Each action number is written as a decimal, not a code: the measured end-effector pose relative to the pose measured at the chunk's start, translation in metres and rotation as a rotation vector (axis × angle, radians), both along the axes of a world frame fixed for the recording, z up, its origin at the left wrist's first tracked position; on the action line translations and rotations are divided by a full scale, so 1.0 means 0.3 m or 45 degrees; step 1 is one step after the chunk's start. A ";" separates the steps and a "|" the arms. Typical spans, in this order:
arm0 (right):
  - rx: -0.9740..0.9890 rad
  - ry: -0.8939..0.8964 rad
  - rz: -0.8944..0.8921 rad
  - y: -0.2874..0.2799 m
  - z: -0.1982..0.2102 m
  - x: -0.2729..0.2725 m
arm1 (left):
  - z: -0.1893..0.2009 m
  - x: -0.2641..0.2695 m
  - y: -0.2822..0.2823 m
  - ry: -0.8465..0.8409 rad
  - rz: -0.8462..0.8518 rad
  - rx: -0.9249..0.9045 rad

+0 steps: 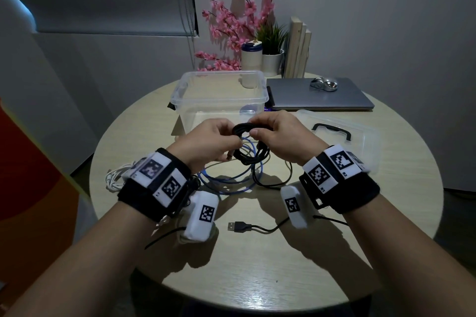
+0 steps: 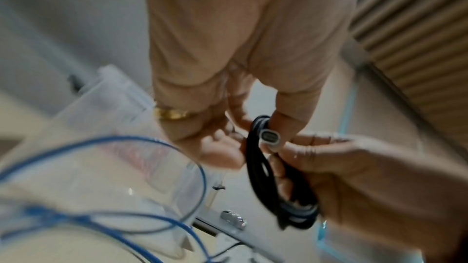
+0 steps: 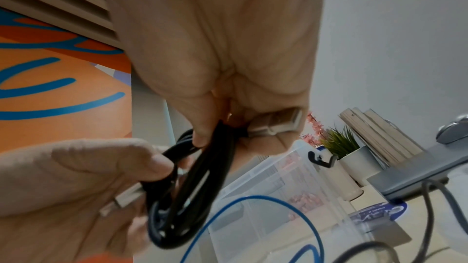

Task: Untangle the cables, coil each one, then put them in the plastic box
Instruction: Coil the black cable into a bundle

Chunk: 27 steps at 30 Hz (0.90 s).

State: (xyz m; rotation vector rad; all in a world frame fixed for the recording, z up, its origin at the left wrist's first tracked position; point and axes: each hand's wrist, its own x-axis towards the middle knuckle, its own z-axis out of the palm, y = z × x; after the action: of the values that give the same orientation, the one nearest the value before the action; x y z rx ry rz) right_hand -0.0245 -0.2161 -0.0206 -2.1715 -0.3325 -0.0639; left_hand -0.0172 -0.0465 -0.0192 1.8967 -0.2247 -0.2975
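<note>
Both hands are raised over the round tabletop (image 1: 257, 260), working one black cable (image 1: 248, 147) that is already wound into a tight coil. The left hand (image 1: 206, 141) has its fingers (image 3: 142, 159) curled round one side of the coil, with a silver plug end showing beside them in the wrist views. The right hand (image 1: 280, 134) pinches the top of the coil, a second metal plug held against its fingers (image 2: 222, 147).

This coil looks nearly finished; judging by the plugs in both hands, the last step is tucking an end in and dropping it into the box (image 1: 221, 92), which sits just beyond the hands, lid off. No cable can be seen inside it, so nothing seems stowed yet. The lid (image 1: 342, 136) lies to the right, handle up.

Still loose on the tabletop: a blue cable (image 1: 224, 180) in wide loops under the hands, another black lead (image 1: 257, 228) with a USB plug toward the near edge, and a white cable (image 1: 116, 177) bunched by the left wrist. So most of the job remains: three more to sort, coil and store.

As for writing, a blue packet under the laptop (image 1: 319, 95) carries print in the right wrist view, too blurred to read. The wrist bands bear only black-and-white square markers
</note>
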 end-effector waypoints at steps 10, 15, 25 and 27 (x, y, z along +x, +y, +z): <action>0.052 -0.038 -0.195 0.008 -0.009 0.009 | 0.016 0.005 -0.012 -0.667 0.261 0.595; 0.261 -0.018 -0.203 0.016 0.004 0.000 | 0.001 0.010 -0.016 -0.627 0.253 0.636; 0.485 0.129 -0.124 0.037 0.018 -0.028 | -0.023 -0.001 -0.037 -0.706 0.360 0.602; 0.516 0.177 -0.096 0.033 0.020 -0.030 | -0.027 0.001 -0.033 -0.679 0.316 0.578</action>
State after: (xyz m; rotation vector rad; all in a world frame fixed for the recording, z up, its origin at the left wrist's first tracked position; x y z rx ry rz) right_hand -0.0336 -0.2061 -0.0148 -1.7749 -0.1421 -0.0198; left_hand -0.0169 -0.0565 -0.0272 2.4012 -0.2891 0.3647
